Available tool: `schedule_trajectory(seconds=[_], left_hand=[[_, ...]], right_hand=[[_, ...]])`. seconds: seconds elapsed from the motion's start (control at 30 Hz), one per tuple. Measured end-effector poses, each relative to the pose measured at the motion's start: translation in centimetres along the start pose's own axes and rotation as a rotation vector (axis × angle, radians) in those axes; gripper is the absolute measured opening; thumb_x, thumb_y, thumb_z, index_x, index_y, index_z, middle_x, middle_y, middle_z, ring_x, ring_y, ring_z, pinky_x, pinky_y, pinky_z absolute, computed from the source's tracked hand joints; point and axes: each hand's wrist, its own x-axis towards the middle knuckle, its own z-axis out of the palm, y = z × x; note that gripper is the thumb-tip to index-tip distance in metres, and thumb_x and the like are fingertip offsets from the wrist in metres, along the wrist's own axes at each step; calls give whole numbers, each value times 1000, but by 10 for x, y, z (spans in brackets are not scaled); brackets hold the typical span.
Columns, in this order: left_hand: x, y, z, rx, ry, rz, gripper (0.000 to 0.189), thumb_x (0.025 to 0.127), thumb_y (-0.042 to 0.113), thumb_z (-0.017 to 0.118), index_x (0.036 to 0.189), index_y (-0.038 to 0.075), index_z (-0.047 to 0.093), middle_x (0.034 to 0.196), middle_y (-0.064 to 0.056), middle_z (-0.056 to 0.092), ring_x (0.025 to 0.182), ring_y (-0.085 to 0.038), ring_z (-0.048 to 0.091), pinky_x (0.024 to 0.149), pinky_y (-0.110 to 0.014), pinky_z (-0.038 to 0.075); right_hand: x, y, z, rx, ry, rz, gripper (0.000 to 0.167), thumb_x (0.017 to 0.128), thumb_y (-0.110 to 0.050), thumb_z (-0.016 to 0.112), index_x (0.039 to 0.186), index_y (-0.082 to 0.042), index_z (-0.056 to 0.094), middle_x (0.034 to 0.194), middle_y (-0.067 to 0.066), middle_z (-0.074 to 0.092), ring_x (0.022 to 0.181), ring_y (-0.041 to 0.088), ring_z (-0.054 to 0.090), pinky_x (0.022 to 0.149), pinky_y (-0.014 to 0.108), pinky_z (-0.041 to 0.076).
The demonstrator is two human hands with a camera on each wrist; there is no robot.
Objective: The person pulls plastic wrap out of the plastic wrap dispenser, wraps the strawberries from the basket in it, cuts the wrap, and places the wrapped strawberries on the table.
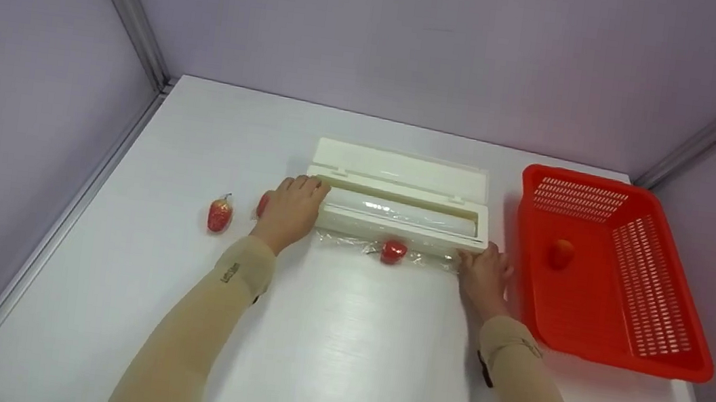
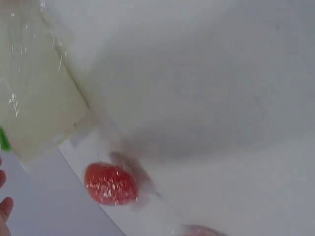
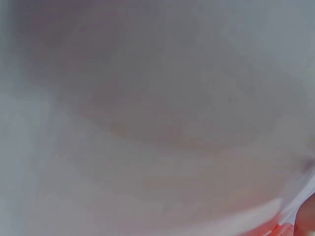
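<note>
Left hand and right hand now at opposite ends of my film dispenser; grips unclear to me

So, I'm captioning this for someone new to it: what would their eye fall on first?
Probably the bright red basket on the right side of the white table, with a reddish fruit inside. Next, the open white box at the middle, holding a pale roll, with the person's fingers at its left end. A small red fruit also stands out amid clear film along the box's near side.
</note>
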Motion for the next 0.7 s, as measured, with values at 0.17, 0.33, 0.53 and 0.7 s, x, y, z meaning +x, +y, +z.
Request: schedule_trajectory(seconds=[0.17,0.33,0.53,0.7], left_hand=[[-7,57,13,-134,27,295,26,90,6,50,114,9,58,117,-7,59,112,-22,56,100,-34,44],[-6,107,31,-139,-70,356,33,95,8,44,127,8,52,130,-5,52,123,-20,50,102,-31,42],[6,129,46,-35,-57,238,35,95,8,42,130,9,48,131,-5,48,125,-20,46,105,-29,39],[16,131,52,-7,-36,205,32,94,7,46,126,10,50,126,-3,50,119,-19,49,99,-26,45]], right_hand=[[-2,1,-2,8,-26,16,44,95,-32,45,126,-2,38,122,18,44,120,36,29,104,57,10],[-2,1,-3,11,-38,25,46,95,-34,46,127,-3,37,121,18,43,120,35,29,105,56,10],[-4,2,-3,67,-65,65,49,94,-41,44,131,-10,37,120,12,43,121,32,27,106,56,8],[-10,-4,-13,168,-151,134,53,92,-49,46,130,-16,34,121,8,43,123,30,25,105,58,9]])
